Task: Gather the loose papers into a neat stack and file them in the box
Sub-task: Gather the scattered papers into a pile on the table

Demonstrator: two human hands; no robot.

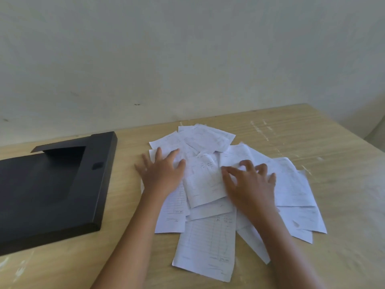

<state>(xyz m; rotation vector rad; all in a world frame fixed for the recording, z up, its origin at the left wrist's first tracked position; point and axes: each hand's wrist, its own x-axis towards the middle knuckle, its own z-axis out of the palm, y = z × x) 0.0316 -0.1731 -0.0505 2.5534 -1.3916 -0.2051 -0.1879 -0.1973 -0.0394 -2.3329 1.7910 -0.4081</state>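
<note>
Several loose white papers (pixel 206 243) with faint printed tables lie scattered and overlapping on the wooden table. My left hand (pixel 161 173) rests flat with spread fingers on the left side of the pile. My right hand (pixel 249 181) lies on the middle of the pile, fingers curled and touching the sheets; it holds nothing that I can see. A flat black file box (pixel 98 190) lies closed to the left of the papers, its flap tucked over the top, about a hand's width from my left hand.
The light wooden table (pixel 333 142) runs back to a pale wall. Its right edge falls away at the far right. Bare tabletop shows to the right of the papers and in front of the box.
</note>
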